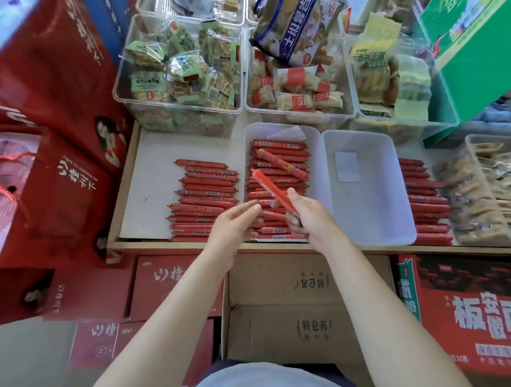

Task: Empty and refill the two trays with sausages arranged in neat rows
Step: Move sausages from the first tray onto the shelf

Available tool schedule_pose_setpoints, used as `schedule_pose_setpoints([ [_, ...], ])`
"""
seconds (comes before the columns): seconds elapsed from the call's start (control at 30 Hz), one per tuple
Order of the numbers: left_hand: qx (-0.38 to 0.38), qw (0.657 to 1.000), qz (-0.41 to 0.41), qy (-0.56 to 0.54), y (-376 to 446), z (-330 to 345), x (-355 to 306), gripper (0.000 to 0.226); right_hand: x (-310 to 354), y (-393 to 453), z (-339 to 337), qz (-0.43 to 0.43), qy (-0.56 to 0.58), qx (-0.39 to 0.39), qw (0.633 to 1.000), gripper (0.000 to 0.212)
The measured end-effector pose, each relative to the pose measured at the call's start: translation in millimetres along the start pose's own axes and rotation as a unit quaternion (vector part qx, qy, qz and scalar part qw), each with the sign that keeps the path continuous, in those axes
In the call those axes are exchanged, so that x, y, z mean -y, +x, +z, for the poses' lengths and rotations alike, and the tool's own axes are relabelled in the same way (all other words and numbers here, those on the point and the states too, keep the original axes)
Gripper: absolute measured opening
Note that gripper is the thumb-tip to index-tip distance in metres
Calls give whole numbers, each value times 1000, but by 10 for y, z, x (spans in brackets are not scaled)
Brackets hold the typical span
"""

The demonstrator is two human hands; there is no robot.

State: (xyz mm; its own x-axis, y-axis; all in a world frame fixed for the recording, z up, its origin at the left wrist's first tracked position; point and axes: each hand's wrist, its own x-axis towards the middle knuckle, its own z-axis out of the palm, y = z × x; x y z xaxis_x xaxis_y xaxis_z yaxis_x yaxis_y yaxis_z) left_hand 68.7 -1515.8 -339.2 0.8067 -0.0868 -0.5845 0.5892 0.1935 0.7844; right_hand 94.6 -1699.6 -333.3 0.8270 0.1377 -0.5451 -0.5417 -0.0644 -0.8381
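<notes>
Over a shelf of sausages and two white trays, both hands at work.

Leftmost, a loose stack of sausages (204,199) on the shelf board (149,179); then left hand (230,223), fingers straight and apart, gripping nothing; left tray (311,139) filled with rowed sausages; right hand (306,217) curled round one red sausage (273,192), tilted above that tray; right tray (367,186) bare but for a paper slip; more sausages (424,200) stacked beside it.

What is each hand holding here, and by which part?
The right hand grips one red sausage by its near end. The left hand is open and holds nothing.
</notes>
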Motion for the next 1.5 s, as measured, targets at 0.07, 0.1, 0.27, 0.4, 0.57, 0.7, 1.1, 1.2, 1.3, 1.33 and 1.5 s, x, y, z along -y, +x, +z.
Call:
schedule_pose_setpoints([
  [0.07, 33, 996, -19, -80, -35, 74, 33, 32, 42, -31, 90, 0, -27, 19, 999, 46],
  [0.1, 33, 993, -22, -108, -44, 78, 46, 33, 59, -35, 128, 4, -45, 24, 999, 44],
  [0.27, 8, 984, -32, -177, -25, -102, 118, 56, 40, 5, 244, 8, -74, 32, 997, 41],
  [0.4, -9, 974, -23, -226, 2, -150, 127, 35, 29, 32, 482, 17, -111, 42, 993, 46],
  [0.57, -143, 986, 79, 14, 114, -464, 32, 21, -12, 152, 360, 25, -100, -86, 991, 37],
  [0.7, -166, 869, 127, 448, 466, -800, 161, 29, -135, 313, 152, 18, -155, -177, 972, 15],
  [1.1, -146, 816, 154, 537, 434, -833, 446, 40, -509, 498, -5, 49, -474, -127, 870, 24],
  [1.2, -143, 891, 140, 406, 230, -608, 322, 32, -356, 406, 18, -6, -259, -159, 953, 19],
  [1.3, -110, 975, 65, 181, 25, -337, 178, 24, -153, 238, 61, -13, 56, -146, 988, 8],
  [1.33, -88, 991, 29, 101, -20, -256, 152, 23, -93, 179, 80, -13, 152, -116, 981, 5],
  [1.5, 7, 976, -44, -211, -118, 7, 148, 34, -33, 12, 223, -23, 329, -18, 944, 9],
])
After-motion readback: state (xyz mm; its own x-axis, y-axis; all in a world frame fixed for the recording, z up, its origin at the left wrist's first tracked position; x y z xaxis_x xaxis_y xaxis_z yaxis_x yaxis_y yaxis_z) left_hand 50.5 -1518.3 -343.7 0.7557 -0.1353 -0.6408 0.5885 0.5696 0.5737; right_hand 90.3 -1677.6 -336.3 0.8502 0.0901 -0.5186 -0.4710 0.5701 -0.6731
